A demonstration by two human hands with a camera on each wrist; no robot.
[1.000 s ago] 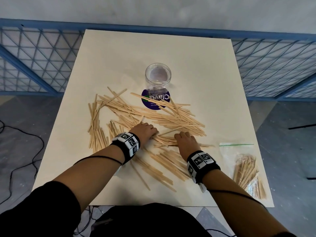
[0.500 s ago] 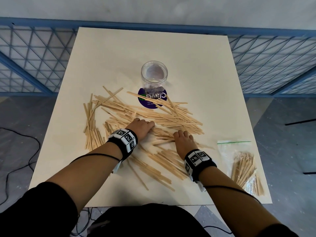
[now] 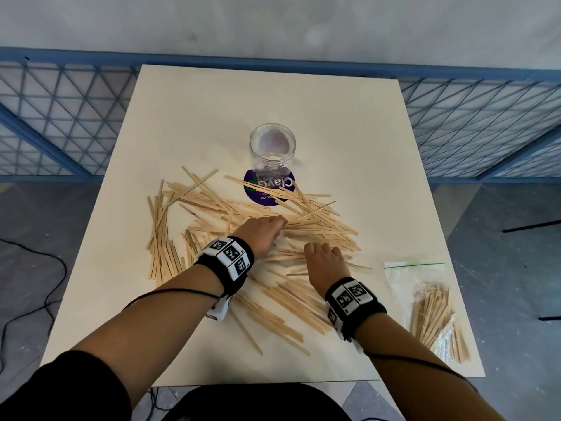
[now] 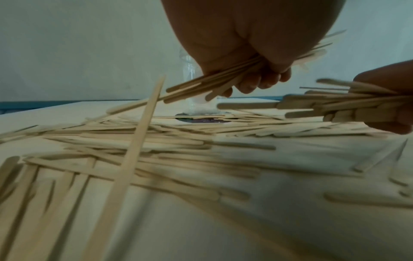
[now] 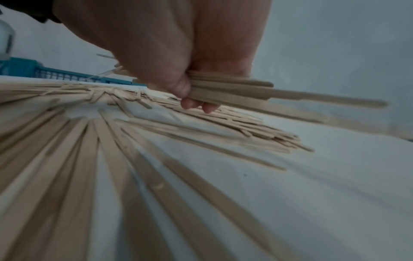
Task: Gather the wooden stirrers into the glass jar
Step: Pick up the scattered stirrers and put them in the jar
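Note:
Several wooden stirrers (image 3: pixel 318 220) lie scattered across the middle of the cream table (image 3: pixel 349 123). An empty glass jar (image 3: pixel 272 148) stands upright just beyond the pile, on a purple round sticker (image 3: pixel 267 191). My left hand (image 3: pixel 264 232) grips a bundle of stirrers (image 4: pixel 208 84) lifted off the pile. My right hand (image 3: pixel 323 262) grips another bundle of stirrers (image 5: pixel 245 91) just to the right and nearer me. In the left wrist view the right hand's bundle (image 4: pixel 348 104) shows at the right edge.
A clear zip bag (image 3: pixel 425 302) holding more stirrers lies at the table's near right corner. A blue mesh railing (image 3: pixel 60 123) runs behind the table. Black cables (image 3: pixel 36 299) lie on the floor at the left.
Both hands have closed on bundles of stirrers and raised them slightly off the pile. The left hand has shifted a little towards the jar.

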